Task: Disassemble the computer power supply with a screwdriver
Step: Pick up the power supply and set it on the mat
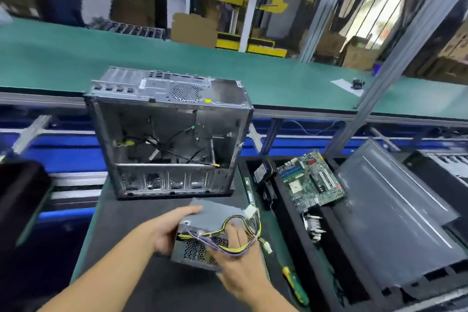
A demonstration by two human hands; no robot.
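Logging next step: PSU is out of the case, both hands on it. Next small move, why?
Probably right hand leaves the cables and picks up the screwdriver lying to its right; left hand grips the power supply, whose cover looks closed.

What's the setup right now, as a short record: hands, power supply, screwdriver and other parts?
power supply: grey metal box, held tilted over the dark mat, cables attached
left hand: holds the box's left end
right hand: straight fingers against the vented side, among the cables
screwdriver: green and yellow, lying right of the right hand, untouched
computer case: open, standing behind the power supply
motherboard: in the black tray on the right
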